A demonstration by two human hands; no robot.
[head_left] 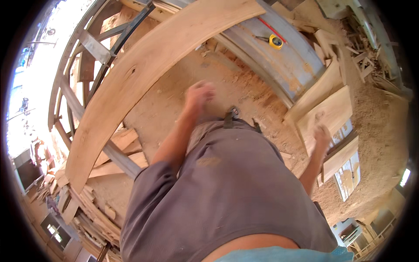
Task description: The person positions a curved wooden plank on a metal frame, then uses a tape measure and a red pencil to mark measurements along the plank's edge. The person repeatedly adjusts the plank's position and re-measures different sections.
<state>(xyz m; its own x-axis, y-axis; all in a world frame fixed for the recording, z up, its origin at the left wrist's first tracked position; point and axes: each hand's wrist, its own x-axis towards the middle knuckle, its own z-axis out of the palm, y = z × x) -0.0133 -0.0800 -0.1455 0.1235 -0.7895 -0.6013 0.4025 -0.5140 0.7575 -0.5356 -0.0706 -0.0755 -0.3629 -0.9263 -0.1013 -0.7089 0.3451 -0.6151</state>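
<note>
My left hand point(200, 95) hangs in front of my body over the dusty ground, its fingers smeared by motion. Nothing shows in its grasp. Off to the right, my right hand point(322, 136) is over or beside a pale wooden board point(326, 114); whether it touches the board cannot be made out, and its fingers are blurred. A long wooden plank point(148, 61) stretches across the left and far side, beyond my left hand. On a grey metal-topped surface point(283, 61) lie a yellow tape measure point(276, 42) and a thin red pencil-like stick point(271, 29).
Several cut boards point(124, 150) lie under the plank at left, near a heap of offcuts point(89, 214). A dark metal frame point(124, 37) stands behind the plank. Another board point(340, 160) is at right. Sawdust point(244, 81) covers the ground, and scraps point(364, 63) pile up far right.
</note>
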